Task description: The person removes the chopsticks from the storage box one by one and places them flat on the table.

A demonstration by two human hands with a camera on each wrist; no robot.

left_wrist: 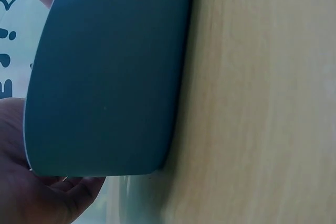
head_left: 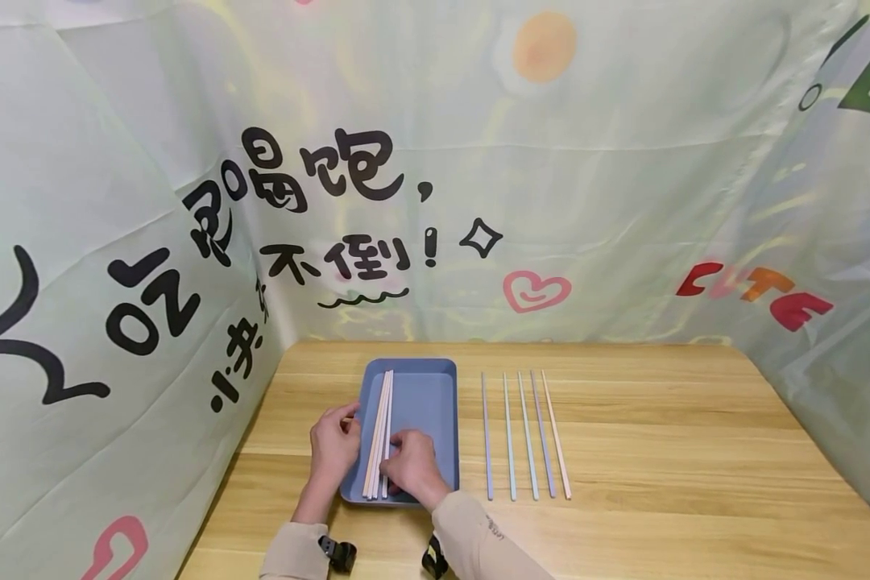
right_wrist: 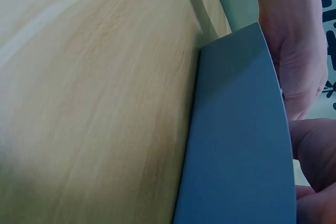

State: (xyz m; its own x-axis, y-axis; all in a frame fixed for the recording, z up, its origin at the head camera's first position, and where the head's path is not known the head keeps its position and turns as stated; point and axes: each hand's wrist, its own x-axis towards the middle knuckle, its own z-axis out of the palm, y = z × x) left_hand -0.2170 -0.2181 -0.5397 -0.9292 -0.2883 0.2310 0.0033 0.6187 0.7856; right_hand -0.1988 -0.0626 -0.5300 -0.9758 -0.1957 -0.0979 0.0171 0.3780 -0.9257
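Closest to the camera are your left sleeve (head_left: pixel 295 552) and right sleeve (head_left: pixel 487 538), with a small black camera (head_left: pixel 339 555) at the left wrist and a yellow-marked black camera (head_left: pixel 433 556) at the right one. Taking the blue tray (head_left: pixel 424 403) as your clock face, the sleeves come in at about seven and five o'clock. The tray lies flat on the wooden table (head_left: pixel 660 435), and a bundle of pale pink chopsticks (head_left: pixel 375 435) rests along its nine o'clock side, spread wider at the near end. Your left hand (head_left: pixel 336 441) is at nine o'clock, fingers bent against the rim; you cannot tell whether it grips the tray or merely rests there. Your right hand (head_left: pixel 415 466) reaches in towards six o'clock, thumb and fingers pinching near the lower end of the bundle's rightmost stick. Out at three o'clock, five loose chopsticks lie apart on the table: from the tray outward, a blue one (head_left: pixel 486 435), a first aqua one (head_left: pixel 509 435), a second aqua one (head_left: pixel 528 435), a purple one (head_left: pixel 542 435) and a pink one (head_left: pixel 556 435). Beyond the table hangs a printed cloth (head_left: pixel 623 201), black writing (head_left: pixel 355 165) towards eleven o'clock.
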